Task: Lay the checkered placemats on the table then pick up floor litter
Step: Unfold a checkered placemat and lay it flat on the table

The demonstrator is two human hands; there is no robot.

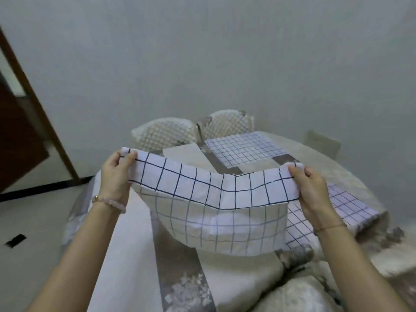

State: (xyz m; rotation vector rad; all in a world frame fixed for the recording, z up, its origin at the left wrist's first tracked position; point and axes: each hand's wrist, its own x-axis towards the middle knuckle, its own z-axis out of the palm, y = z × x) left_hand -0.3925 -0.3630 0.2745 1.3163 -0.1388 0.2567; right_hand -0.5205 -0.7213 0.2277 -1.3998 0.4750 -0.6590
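Table: near-left cloth surface is open for a hand. The held mat hangs across the near centre. The far mat and right mat occupy their areas. Chairs close the far edge.

Over near side of tabletop: held placemat, left hand at its left end, right hand at right end. Second placemat on far side, third placemat at right edge. Two chairs behind tabletop. Small scrap on floor, far left.

A home dining room — a cloth-covered table, two quilted chairs against a plain wall.
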